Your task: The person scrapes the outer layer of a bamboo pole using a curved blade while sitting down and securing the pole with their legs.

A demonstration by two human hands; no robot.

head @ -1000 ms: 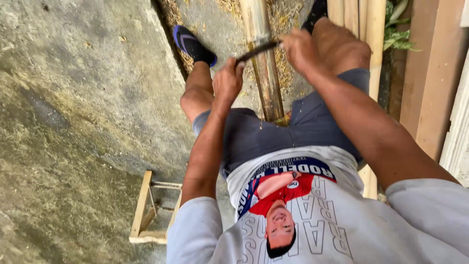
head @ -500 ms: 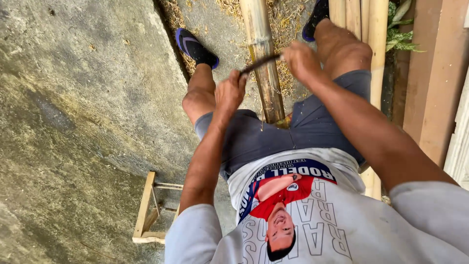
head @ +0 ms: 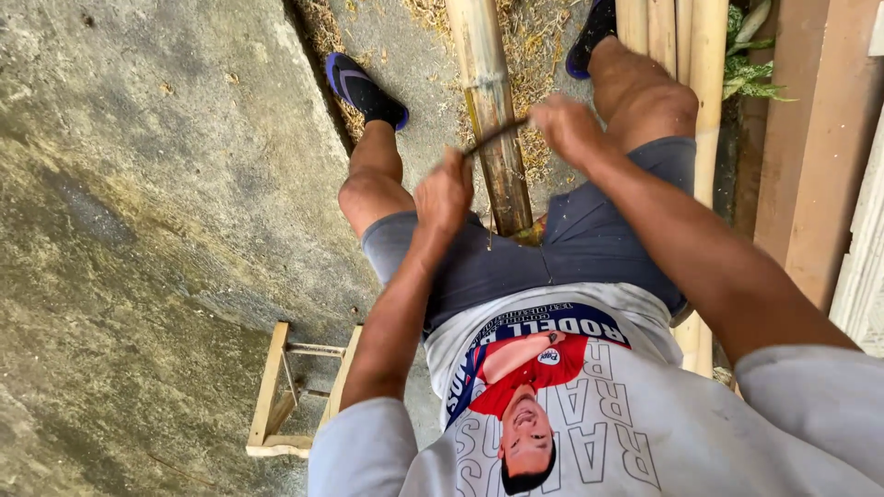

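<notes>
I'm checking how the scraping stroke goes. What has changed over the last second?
Both hands, left hand and right hand, drew the dark blade along the bamboo pole toward the body. Grip on both ends stayed, as did the pole between the knees, the feet and the small wooden stool.

A rough grey concrete floor [head: 138,184] carries everything. A bamboo pole [head: 493,120] lies on it among scattered straw-coloured shavings [head: 534,55]. More bamboo poles [head: 681,46] lie at the right, beside wooden planks [head: 810,138]. A small wooden frame [head: 285,396] stands lower left.
</notes>
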